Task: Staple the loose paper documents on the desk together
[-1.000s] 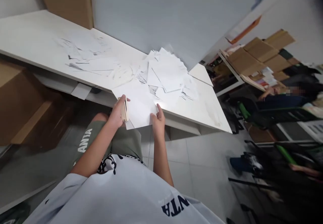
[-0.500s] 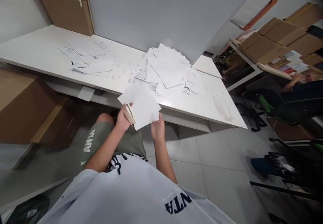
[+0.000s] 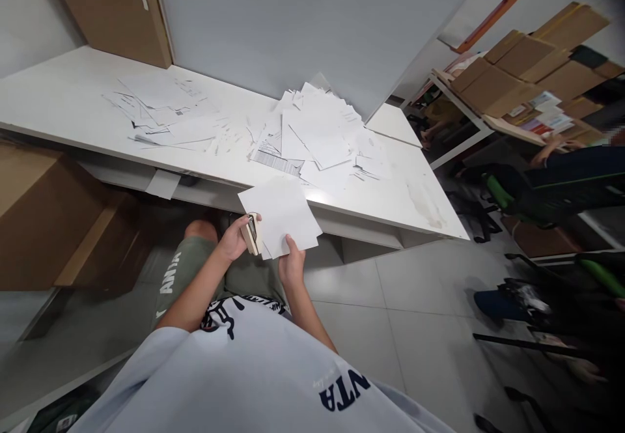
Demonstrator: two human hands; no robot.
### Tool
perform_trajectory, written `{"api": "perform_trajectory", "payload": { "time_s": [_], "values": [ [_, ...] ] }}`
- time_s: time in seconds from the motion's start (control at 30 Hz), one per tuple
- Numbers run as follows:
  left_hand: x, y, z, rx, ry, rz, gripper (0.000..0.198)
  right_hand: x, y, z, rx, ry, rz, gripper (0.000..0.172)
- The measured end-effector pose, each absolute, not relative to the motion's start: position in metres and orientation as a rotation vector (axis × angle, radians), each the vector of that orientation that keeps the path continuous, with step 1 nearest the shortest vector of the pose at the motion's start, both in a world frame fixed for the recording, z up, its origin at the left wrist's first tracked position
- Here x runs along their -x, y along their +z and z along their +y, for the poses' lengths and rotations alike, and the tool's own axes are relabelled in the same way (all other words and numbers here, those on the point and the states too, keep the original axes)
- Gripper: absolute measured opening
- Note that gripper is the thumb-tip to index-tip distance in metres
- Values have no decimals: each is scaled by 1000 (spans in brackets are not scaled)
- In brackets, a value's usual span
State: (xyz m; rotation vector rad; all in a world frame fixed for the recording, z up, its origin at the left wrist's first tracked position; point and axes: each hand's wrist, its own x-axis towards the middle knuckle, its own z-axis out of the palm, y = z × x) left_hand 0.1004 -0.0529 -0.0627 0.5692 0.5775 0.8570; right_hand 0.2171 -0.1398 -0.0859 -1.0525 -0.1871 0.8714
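Note:
My left hand [image 3: 234,239] is closed around a small cream, stapler-like tool [image 3: 252,236] with a dark metal part. This tool sits at the left edge of a few white paper sheets [image 3: 286,208]; whether it grips them I cannot tell. At the lower edge of the sheets, my right hand [image 3: 291,265] pinches them with the thumb on top and the fingers underneath. The sheets are slightly fanned, in front of the desk's front edge. Behind them, a loose heap of papers [image 3: 317,130] lies on the white desk [image 3: 234,97].
More scattered papers [image 3: 161,111] lie on the desk's left part. Cardboard boxes [image 3: 112,13] stand at the back left, and a large box [image 3: 43,211] is below the desk. To the right are stacked boxes [image 3: 517,68], office chairs and another person's arm [image 3: 547,150].
My right hand has moved left along the sheets' lower edge, its thumb now on top. The sheets and the tool have shifted slightly down and right, and the camera view has turned a little.

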Motion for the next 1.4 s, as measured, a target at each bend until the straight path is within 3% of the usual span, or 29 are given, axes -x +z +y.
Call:
{"api": "perform_trajectory", "payload": {
  "time_s": [0.23, 0.47, 0.57, 0.67, 0.87, 1.07, 1.4],
  "values": [
    [-86, -68, -60, -794, 767, 599, 40, -250, -91, -131, 1104, 808, -219, 49],
    [-73, -80, -62, -699, 1039, 791, 55, -281, -96, -129, 1196, 886, -284, 34],
    [-66, -88, -58, -704, 1125, 826, 49, -300, -89, -128, 1205, 983, -377, 30],
    [-64, -94, -56, -746, 1155, 804, 42, -313, -81, -128, 1162, 1060, -440, 30],
    [-69, -89, -54, -725, 1106, 920, 51, -312, -75, -134, 1134, 1115, -391, 33],
    [-76, -98, -49, -656, 1117, 1055, 64, -304, -89, -138, 1077, 1102, -273, 40],
    [-84, -113, -53, -587, 1331, 1120, 58, -288, -121, -137, 1085, 1197, -370, 39]
  ]
}}
